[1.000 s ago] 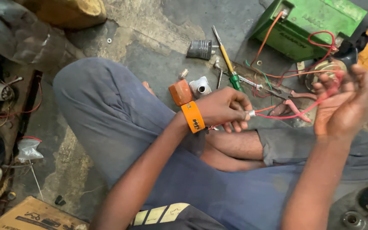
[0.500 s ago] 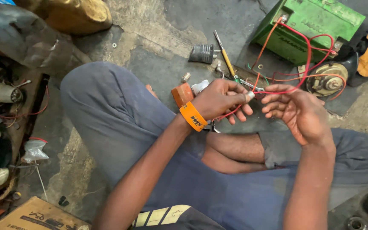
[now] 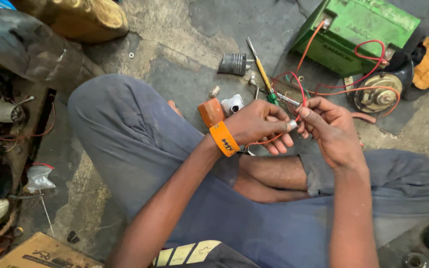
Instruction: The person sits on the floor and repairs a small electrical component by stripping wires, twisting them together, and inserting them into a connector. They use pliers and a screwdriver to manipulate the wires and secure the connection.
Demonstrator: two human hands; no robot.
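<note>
I sat on the floor (image 3: pixel 184 74) with my legs crossed. My left hand (image 3: pixel 259 124) and my right hand (image 3: pixel 331 131) met in front of me, just above my knees. Both were closed on the red wire (image 3: pixel 301 92). My left grip was pinched tight, with the thumb and first finger pressed on the wire. My right grip was pinched too, right beside the left one, so the fingertips almost touched. A thin metal tip (image 3: pixel 288 99) stuck out just above my left fingers.

The red wire looped up from my hands and ran off to the green battery (image 3: pixel 358 32) lying on the floor ahead of me. Another part of the wire curled over to the round horn (image 3: pixel 378 94), which lay just beside the battery.

I wore an orange wristband (image 3: pixel 224 139) on my left wrist. A screwdriver (image 3: pixel 261 72) with a yellow and green handle lay on the floor past my hands. Near it sat a small dark ribbed part (image 3: pixel 233 63) and a little orange block (image 3: pixel 211 111).
</note>
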